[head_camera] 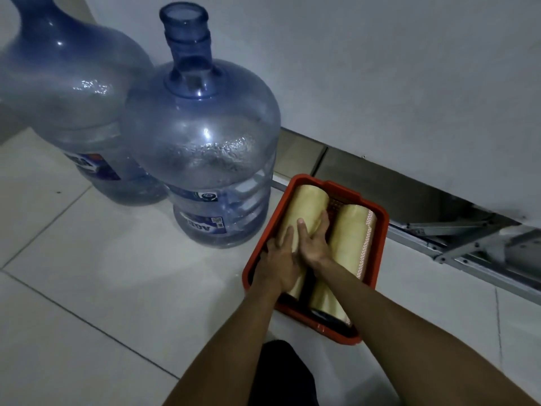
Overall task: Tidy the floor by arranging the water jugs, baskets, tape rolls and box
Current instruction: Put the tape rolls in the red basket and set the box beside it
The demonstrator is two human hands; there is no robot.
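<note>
A red plastic basket [377, 247] sits on the tiled floor by the wall and holds two long stacks of yellowish tape rolls lying side by side. Both my hands rest on the left stack [307, 205]. My left hand [278, 265] lies on its near end with fingers spread over the roll and basket edge. My right hand [314, 241] curls over the stack's middle, fingers reaching into the gap toward the right stack [349, 238]. Two empty blue water jugs stand upright to the left: the near jug [202, 150] touches the far jug [70, 92].
A grey wall runs behind the basket, with a metal sliding rail [456, 244] along its base at the right. White floor tiles [87, 288] spread to the left and front. My dark-clad knee [281, 373] shows at the bottom.
</note>
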